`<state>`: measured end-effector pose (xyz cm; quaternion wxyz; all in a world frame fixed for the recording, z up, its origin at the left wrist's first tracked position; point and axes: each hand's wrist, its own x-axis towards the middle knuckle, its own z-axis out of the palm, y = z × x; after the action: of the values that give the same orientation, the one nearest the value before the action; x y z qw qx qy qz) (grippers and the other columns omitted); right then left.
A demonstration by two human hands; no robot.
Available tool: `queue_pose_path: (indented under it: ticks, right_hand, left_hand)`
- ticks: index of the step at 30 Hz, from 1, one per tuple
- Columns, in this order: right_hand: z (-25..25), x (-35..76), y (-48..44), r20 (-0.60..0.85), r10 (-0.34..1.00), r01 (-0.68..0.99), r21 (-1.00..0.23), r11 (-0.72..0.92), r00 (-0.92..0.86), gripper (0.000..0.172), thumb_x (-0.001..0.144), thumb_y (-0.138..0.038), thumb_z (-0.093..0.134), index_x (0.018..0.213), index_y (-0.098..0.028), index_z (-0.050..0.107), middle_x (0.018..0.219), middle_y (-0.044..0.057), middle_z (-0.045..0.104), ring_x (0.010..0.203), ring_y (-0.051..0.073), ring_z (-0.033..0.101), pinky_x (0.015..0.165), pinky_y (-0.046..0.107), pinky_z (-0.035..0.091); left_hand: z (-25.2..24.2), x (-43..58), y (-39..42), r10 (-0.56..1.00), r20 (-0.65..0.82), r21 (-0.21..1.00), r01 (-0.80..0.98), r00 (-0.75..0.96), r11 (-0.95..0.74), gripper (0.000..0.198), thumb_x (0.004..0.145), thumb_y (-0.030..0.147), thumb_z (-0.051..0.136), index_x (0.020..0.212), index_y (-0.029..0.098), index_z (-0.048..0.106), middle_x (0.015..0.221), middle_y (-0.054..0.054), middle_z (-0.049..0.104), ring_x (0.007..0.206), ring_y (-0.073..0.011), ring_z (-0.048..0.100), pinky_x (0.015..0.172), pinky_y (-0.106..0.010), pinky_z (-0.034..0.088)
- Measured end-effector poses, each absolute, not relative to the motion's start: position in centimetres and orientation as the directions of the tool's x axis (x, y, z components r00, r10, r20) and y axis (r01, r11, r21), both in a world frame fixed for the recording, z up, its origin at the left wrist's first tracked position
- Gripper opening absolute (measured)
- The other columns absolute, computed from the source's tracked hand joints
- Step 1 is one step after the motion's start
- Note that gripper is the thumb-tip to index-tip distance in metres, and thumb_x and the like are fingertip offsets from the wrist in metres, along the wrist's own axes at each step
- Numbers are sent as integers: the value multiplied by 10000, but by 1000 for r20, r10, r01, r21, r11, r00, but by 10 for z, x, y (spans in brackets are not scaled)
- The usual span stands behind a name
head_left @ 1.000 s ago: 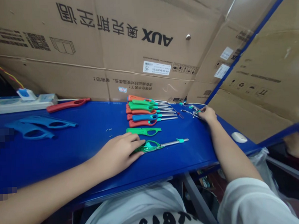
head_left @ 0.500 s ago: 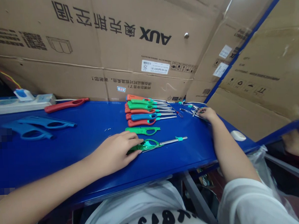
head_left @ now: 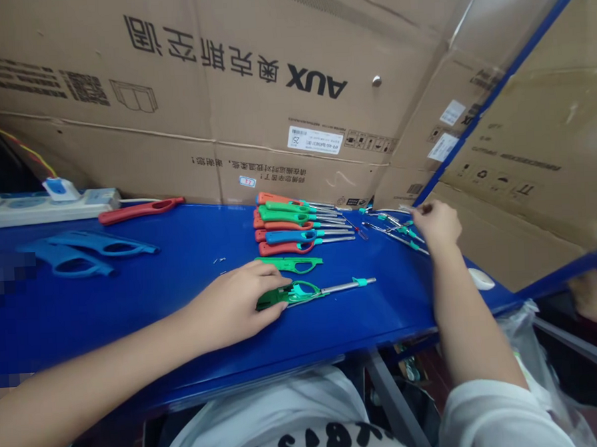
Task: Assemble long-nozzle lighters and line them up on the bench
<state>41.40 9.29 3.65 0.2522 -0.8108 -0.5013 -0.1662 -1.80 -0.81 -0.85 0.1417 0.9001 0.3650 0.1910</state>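
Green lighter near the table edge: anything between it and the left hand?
Nothing visible. The left hand grips the green lighter at its handle end. The loose green handle lies just behind it, not between them. The right hand is away at the metal tubes.

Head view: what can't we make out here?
Right hand: whether its fingertips pinch one of the thin metal parts; too small.
Green lighter: handle end hidden under the left hand gripping it.
Blue shells: left ends lost in a blurred patch.
White object at the table edge: too small to identify.
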Motion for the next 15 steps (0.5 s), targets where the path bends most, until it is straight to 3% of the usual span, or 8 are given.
queue_pose_path:
  ticks: [3,5,7,11,15]
  right_hand:
    - [33,357,77,559,762,913,-396,-99,326,272,902,-398,643,1009,-169,743,913,90,746,804,211,680,725,310,548]
    - [22,311,59,583,791,737,-615,282,185,284,847,-442,713,921,-170,746,790,57,720,693,184,636,642,298,524]
    - [8,266,34,606,792,508,-708,491,80,291,825,-494,739,892,-210,745,808,39,726,713,184,638,651,312,533]
    - [-11,201,-10,527,848,281,-807,519,-54,226,857,-468,731,898,-246,749,888,51,752,749,199,667,615,322,539]
    - [-15,182,-22,460,883,299,-832,467,-96,212,880,-437,705,914,-233,752,875,47,754,689,177,641,537,291,496]
  left_hand:
    - [-8,-12,-8,753,298,573,522,586,-632,362,960,402,593,1239,217,732,1220,-75,728,1146,-249,667,980,-376,544]
    - [-7,-8,-7,790,318,690,444,524,-572,360,956,423,607,1200,201,752,1228,-76,738,1125,-238,683,934,-338,562]
    - [-7,-5,-6,817,320,779,357,480,-515,347,958,428,614,1165,196,768,1233,-71,743,1130,-236,687,900,-316,571]
    - [-4,-3,-7,837,347,880,161,423,-446,301,945,393,652,1115,183,785,1193,-65,764,1113,-235,700,946,-319,560]
    - [-5,-4,-9,864,376,904,73,336,-422,234,901,364,708,958,160,805,1073,-68,791,1018,-229,726,943,-323,562]
